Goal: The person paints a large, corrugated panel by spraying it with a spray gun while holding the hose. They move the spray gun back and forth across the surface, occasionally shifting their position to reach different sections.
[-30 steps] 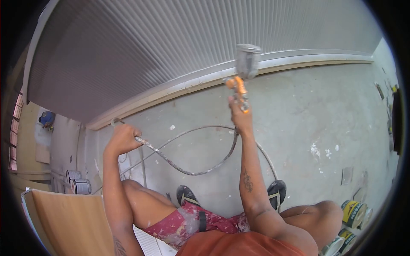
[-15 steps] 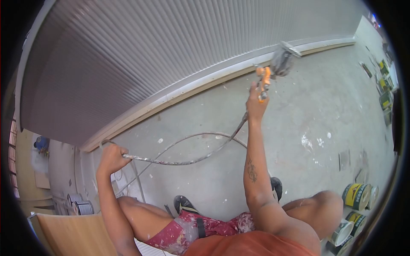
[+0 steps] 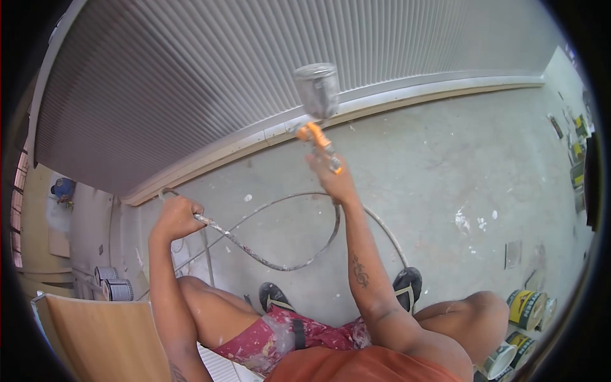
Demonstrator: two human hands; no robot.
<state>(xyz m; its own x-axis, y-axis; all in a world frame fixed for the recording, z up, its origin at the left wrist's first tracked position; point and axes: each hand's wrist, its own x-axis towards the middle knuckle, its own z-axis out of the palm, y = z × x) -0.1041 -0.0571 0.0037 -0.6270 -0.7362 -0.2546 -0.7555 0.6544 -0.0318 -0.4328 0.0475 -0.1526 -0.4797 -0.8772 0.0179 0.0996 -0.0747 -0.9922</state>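
Observation:
In my right hand [image 3: 332, 181] is a paint spray gun [image 3: 317, 141] with an orange body and a metal cup on top, slightly blurred. Its cup stands in front of the lower part of a grey ribbed panel [image 3: 223, 70]. A paint-spattered air hose [image 3: 254, 256] runs from the gun, sags in a loop over the floor and reaches my left hand [image 3: 180, 218]. The fingers of that hand are closed round the hose at the left. More hose curves across the floor behind the loop.
Paint cans [image 3: 527, 307] stand at the lower right, with more along the far right. Two pails [image 3: 117, 290] and a wooden board [image 3: 102, 331] are at the lower left. A person in blue [image 3: 62, 189] is at the far left. Paint spots mark the concrete floor [image 3: 420, 191].
My right hand has swept the spray gun leftward along the panel, and the hose between my hands sags more. My left hand keeps its hold, shifted slightly right.

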